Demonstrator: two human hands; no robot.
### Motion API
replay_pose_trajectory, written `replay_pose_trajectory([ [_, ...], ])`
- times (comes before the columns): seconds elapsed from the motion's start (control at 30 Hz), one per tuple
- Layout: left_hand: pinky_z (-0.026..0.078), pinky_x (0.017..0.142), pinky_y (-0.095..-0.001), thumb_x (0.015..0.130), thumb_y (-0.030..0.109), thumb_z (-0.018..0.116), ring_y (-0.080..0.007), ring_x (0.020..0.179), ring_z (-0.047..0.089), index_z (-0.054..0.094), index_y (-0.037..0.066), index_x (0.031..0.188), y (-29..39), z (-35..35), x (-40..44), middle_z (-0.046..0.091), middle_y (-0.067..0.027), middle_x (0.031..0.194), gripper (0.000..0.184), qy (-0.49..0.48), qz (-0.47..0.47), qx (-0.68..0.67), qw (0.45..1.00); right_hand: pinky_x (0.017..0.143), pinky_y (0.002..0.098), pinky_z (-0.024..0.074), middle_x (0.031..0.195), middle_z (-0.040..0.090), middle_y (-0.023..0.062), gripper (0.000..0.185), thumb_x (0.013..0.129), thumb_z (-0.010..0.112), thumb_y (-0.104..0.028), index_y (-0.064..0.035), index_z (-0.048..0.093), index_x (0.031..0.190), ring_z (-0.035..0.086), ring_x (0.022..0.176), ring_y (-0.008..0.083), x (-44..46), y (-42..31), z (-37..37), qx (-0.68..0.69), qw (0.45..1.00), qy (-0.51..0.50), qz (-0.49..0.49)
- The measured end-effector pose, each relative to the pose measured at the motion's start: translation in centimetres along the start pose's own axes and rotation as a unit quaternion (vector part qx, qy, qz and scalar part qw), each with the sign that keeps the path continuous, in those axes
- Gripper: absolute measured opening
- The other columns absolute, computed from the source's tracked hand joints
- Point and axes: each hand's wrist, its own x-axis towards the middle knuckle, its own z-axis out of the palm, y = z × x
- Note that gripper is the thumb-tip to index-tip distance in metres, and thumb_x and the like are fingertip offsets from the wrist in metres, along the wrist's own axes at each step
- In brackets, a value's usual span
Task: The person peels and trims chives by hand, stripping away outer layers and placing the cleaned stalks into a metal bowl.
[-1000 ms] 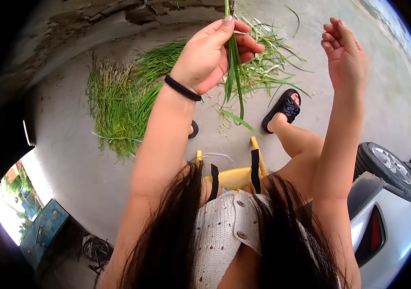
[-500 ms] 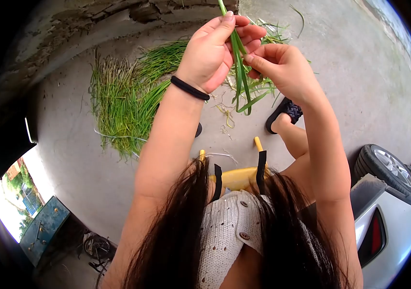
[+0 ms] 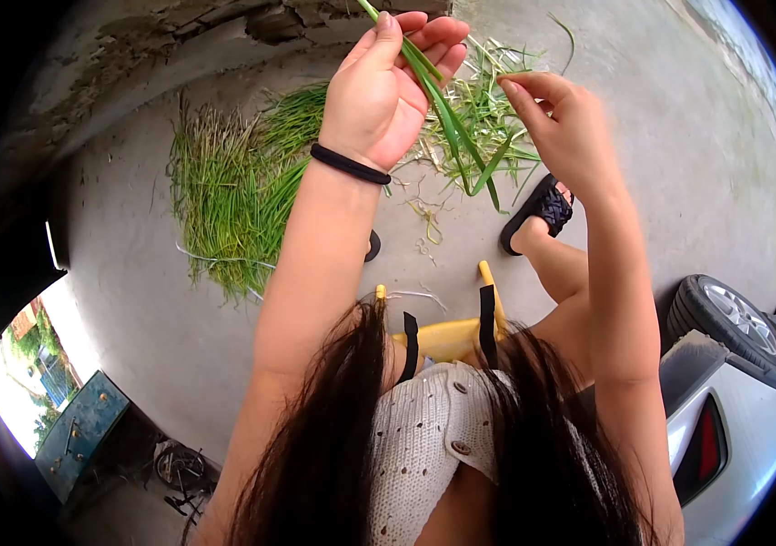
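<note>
My left hand (image 3: 372,100), palm turned up, pinches a green stalk with long flat leaves (image 3: 450,126) under its thumb. The other fingers are loosely spread, and the leaves droop down to the right. To the right, my right hand (image 3: 563,127) is apart from the leaves, its thumb and forefinger pressed together. Whether anything thin is between them I cannot make out. Below the hands, loose pale and green trimmings (image 3: 486,109) lie scattered on the floor. A large pile of similar long green stalks (image 3: 233,196) spreads to the left, partly behind my left forearm.
A yellow stool or seat frame (image 3: 447,338) with black straps is near my lap. My foot in a black sandal (image 3: 547,211) stands on the concrete floor (image 3: 670,182). A car wheel (image 3: 734,318) and silver car part lie at right, a blue-green panel (image 3: 83,437) at lower left.
My right hand has moved right, away from the leaves it was touching. My left hand has shifted slightly left and up with the stalk, whose leaves now slant to the right.
</note>
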Motion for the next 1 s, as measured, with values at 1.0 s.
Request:
replay_pose_trajectory([
  [1.0,0.047,0.093,-0.0412,0.096,0.023,0.039,-0.0284,0.101,0.056,0.048,-0.001,0.098,3.8,-2.0,0.5,0.057,-0.0158,0.100,0.026,0.133,0.119,-0.094,0.979,0.045,0.0210,0.0268,0.058,0.043,-0.0048,0.023,0.081,0.043,-0.007,-0.0059,0.064,0.090,0.032,0.049,0.0031,0.1,-0.8,-0.2,0.280,0.915,-0.259,0.129],
])
